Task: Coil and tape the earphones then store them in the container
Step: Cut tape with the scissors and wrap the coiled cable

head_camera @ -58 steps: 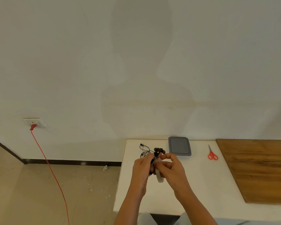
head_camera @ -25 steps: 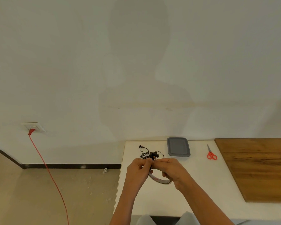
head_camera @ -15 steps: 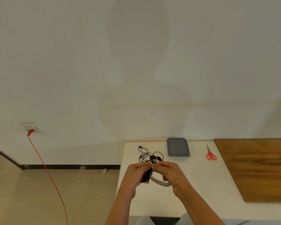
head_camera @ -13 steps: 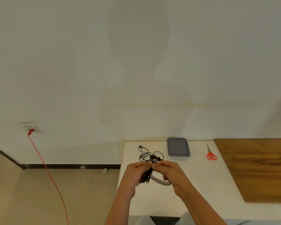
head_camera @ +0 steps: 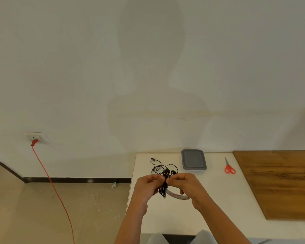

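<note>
Setting: white tabletop (head_camera: 209,208) against a plain white wall, with a brown wooden board (head_camera: 280,182) at its right.

1. Coiled bundle of thin black earphone cable (head_camera: 164,186), held upright over the table. Our left hand (head_camera: 148,187) and right hand (head_camera: 188,185) pinch it from either side, fingertips meeting at its upper part.
2. Roll of pale adhesive tape (head_camera: 178,195), just below our right hand and touching the bundle's lower end. We cannot tell if it hangs or rests.
3. Loose tangle of black earphone wire (head_camera: 156,165), on the table beyond our hands, uncoiled.
4. Grey rectangular plastic container (head_camera: 193,159), lid on, near the wall.
5. Red-handled scissors (head_camera: 228,167), lying right of the container, well apart from our hands.

Status, as we judge it: coiling is done for one set and taping is in hand. Cutting the tape, opening the container and storing remain.
</note>
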Available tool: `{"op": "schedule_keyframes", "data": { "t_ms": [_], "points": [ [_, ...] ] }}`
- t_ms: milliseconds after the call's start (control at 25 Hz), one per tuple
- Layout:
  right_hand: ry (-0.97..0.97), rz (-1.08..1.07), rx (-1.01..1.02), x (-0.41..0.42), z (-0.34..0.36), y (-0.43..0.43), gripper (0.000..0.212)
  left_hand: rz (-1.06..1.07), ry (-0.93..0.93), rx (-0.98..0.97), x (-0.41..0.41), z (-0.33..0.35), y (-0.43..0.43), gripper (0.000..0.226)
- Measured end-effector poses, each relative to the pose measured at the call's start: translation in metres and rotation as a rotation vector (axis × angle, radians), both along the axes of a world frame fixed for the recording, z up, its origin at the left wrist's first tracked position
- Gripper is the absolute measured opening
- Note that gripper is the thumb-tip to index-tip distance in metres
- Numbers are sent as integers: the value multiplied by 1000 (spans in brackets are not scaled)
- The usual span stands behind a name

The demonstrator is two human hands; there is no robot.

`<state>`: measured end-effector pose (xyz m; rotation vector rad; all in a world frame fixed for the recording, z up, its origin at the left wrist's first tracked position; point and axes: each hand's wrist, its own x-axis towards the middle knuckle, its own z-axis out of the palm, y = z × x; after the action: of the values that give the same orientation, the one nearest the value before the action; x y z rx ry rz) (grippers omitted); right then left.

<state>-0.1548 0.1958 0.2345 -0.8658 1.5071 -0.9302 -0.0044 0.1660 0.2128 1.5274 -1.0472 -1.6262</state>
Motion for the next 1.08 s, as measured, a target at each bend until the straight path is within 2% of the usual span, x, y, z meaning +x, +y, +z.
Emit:
{"op": "schedule_keyframes", "data": {
  "t_ms": [360,560,760,920,1080],
  "points": [
    [49,23,-74,0,-8,-1,8,41,7,20,-2,3,2,6],
    [97,36,-154,-4,-12,-4,6,6,73,66,-1,5,0,6],
    [88,25,-198,-5,-16,-6,5,19,18,-49,-5,-1,2,11],
    [139,14,-233,-5,-19,-8,7,61,-7,-159,-10,-3,9,7],
    [154,-13,-238,-4,-25,-9,6,90,-34,-192,-14,-9,15,11]
  ]
}}
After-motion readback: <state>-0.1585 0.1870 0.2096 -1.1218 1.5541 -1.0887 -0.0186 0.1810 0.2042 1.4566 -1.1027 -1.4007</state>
